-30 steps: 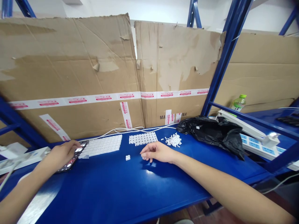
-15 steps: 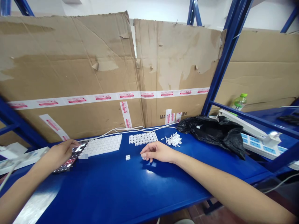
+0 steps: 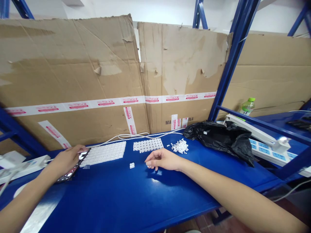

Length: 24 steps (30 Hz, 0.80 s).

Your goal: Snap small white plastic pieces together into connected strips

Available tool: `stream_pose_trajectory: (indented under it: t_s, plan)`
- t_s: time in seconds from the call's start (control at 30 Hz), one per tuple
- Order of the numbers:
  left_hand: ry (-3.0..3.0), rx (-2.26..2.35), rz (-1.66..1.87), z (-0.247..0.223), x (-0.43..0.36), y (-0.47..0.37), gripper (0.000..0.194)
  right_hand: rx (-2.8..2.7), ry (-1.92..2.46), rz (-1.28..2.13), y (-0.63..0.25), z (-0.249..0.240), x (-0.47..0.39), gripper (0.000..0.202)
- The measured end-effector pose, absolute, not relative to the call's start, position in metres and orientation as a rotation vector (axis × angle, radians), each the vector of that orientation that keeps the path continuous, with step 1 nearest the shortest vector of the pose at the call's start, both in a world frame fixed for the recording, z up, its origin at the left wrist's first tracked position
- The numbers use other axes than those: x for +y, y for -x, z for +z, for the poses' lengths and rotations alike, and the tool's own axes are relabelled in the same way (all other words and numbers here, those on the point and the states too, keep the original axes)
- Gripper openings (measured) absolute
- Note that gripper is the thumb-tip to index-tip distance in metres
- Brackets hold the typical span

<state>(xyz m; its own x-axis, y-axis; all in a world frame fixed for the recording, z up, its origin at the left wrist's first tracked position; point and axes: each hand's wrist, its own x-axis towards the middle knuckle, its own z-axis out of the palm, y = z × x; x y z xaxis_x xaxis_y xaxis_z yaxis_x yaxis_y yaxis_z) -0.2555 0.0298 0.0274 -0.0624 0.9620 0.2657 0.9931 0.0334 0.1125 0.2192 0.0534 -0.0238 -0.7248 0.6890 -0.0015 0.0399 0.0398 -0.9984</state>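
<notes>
At the left of the blue table, my left hand (image 3: 66, 161) grips a dark, flat phone (image 3: 70, 173) with a patterned screen; the wrist and fingers cover part of it. My right hand (image 3: 160, 159) hovers just above the middle of the table, its thumb and fingers curled together. Whether a small white piece sits between those fingertips I cannot make out. A small white plastic block (image 3: 132, 165) lies to the left of that hand. Behind are closely set rows of white plastic pieces (image 3: 105, 152), a smaller group of rows (image 3: 148, 145) and a loose heap of tiny white pieces (image 3: 180, 146).
A crumpled black plastic bag (image 3: 220, 137) lies at the right back. Cardboard sheets (image 3: 73, 81) stand behind the table (image 3: 109, 200), with a white cable (image 3: 131, 136) along their foot. Power strips (image 3: 272, 152) and a green-capped bottle (image 3: 247, 107) are beyond the blue post.
The phone in my left hand has tipped, so its screen shows more narrowly. My right hand holds the same curled pose. The view has shifted slightly.
</notes>
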Motion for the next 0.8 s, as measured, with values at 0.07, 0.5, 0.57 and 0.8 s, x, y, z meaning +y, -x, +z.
stream_pose_trajectory:
  t_s: [0.07, 0.5, 0.57, 0.8]
  plan:
    - [2.068, -2.157, -0.453, 0.031, 0.026, 0.251, 0.031, -1.829, 0.726, 1.733, -0.219, -0.023, 0.053, 0.052]
    - [2.67, -1.418, -0.796, 0.048, 0.014, 0.08, 0.033, -1.729, 0.773, 1.814, -0.218, -0.026, 0.054, 0.07]
    - [2.752, -1.424, -0.731, 0.041, 0.016, 0.065, 0.034, -1.746, 0.744, 1.806, -0.218, -0.026, 0.054, 0.068]
    - [2.754, -1.579, -0.76, 0.011, 0.013, 0.065, 0.038, -1.664, 0.729, 1.78, -0.223, -0.017, 0.058, 0.059]
